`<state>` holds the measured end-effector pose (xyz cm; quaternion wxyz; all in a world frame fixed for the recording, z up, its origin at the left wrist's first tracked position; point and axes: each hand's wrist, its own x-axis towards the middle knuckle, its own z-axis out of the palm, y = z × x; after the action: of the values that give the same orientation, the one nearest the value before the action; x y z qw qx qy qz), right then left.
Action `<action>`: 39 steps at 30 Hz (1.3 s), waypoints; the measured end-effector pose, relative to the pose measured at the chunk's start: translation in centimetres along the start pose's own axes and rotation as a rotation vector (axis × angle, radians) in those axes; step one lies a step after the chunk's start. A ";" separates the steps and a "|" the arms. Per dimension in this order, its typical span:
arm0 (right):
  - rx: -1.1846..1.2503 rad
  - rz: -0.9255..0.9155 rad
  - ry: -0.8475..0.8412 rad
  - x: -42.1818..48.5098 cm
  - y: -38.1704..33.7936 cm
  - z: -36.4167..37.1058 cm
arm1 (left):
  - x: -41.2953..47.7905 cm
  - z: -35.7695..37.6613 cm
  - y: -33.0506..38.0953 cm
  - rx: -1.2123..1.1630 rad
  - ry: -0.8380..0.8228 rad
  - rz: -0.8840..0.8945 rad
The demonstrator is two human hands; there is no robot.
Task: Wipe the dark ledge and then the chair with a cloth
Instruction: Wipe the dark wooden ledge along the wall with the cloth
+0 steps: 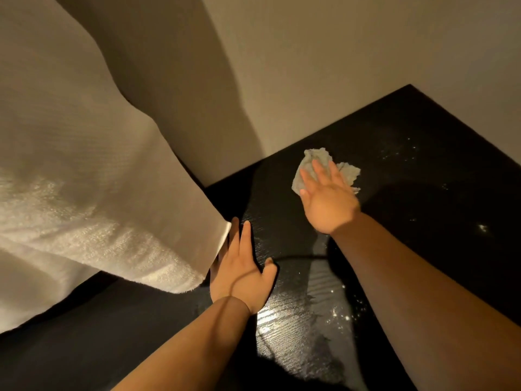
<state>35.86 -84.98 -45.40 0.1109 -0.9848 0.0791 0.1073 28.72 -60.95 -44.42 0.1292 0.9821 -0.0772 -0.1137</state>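
Observation:
The dark ledge [408, 153] fills the right half of the view, glossy black with wet streaks and pale specks. A crumpled grey cloth [315, 159] lies on it near the wall corner. My right hand [328, 197] presses flat on the cloth with straight fingers. My left hand [242, 273] rests flat on the ledge's left part, fingers straight, its outer fingers tucked under the edge of a white towel [84, 207]. No chair is in view.
The white towel hangs over the left side and covers the ledge's left end. A plain beige wall [310, 66] meets the ledge at the back and forms a corner just behind the cloth.

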 end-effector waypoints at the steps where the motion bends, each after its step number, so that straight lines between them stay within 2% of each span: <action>1: -0.019 -0.046 -0.023 -0.7 -1.1 0.4 | 0.0 0.0 0.0 0.000 -0.002 -0.003; 4: -0.050 -0.287 -0.046 -5.3 -4.7 2.0 | 0.0 0.1 0.0 -0.001 -0.013 -0.012; 7: 0.016 -0.382 -0.085 -7.5 -3.9 0.8 | 0.0 0.2 0.0 0.009 -0.002 -0.017; 9: -0.040 -0.301 -0.054 -6.3 -1.5 0.3 | 0.0 0.1 0.0 0.003 -0.008 -0.024; 12: -0.051 -0.073 0.038 -4.1 2.4 0.0 | -0.1 -0.2 0.3 -0.003 -0.015 -0.028; 14: -0.035 -0.027 -0.009 -4.2 2.3 0.5 | -0.2 -0.3 0.5 -0.005 -0.018 -0.038; 17: -0.105 -0.144 -0.113 -6.9 -1.0 1.6 | -0.3 -0.3 0.6 -0.008 -0.016 -0.045; 19: -0.055 -0.279 -0.210 -9.6 -2.5 1.9 | -0.3 -0.3 0.5 -0.006 -0.013 -0.041; 21: -0.024 -0.333 -0.238 -10.5 -1.7 1.7 | -0.3 -0.1 0.4 0.000 -0.009 -0.034; 23: -0.062 -0.299 -0.201 -9.8 0.6 1.3 | -0.2 -0.1 0.3 0.001 -0.003 -0.035; 26: -0.056 -0.142 -0.054 -8.5 3.0 0.7 | -0.3 -0.2 0.3 -0.001 0.008 -0.023; 28: -0.079 -0.069 -0.088 -8.5 1.9 0.9 | -0.2 0.0 0.3 0.001 0.015 -0.017; 29: -0.095 -0.086 -0.146 -9.3 0.6 1.1 | -0.1 0.0 0.3 0.004 0.015 -0.017; 31: -0.062 -0.234 -0.266 -12.1 -2.0 1.9 | -0.1 0.2 0.0 0.002 0.008 -0.010; 33: 0.006 -0.404 -0.143 -15.4 -2.8 3.7 | -0.1 0.3 -0.2 -0.029 -0.005 0.009; 35: 0.099 -0.388 -0.043 -16.1 -1.7 4.3 | -0.1 0.4 -0.2 -0.026 0.001 0.015; 38: -0.038 -0.266 -0.099 -13.5 1.3 3.2 | -0.1 0.2 -0.1 0.023 0.011 0.010; 39: -0.022 -0.211 -0.061 -13.0 1.7 2.5 | -0.2 0.1 0.0 0.024 0.009 0.010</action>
<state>22.56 -84.30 -45.19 0.1129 -0.9851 -0.0296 0.1260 28.53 -60.93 -44.51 0.1182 0.9837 -0.0827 -0.1078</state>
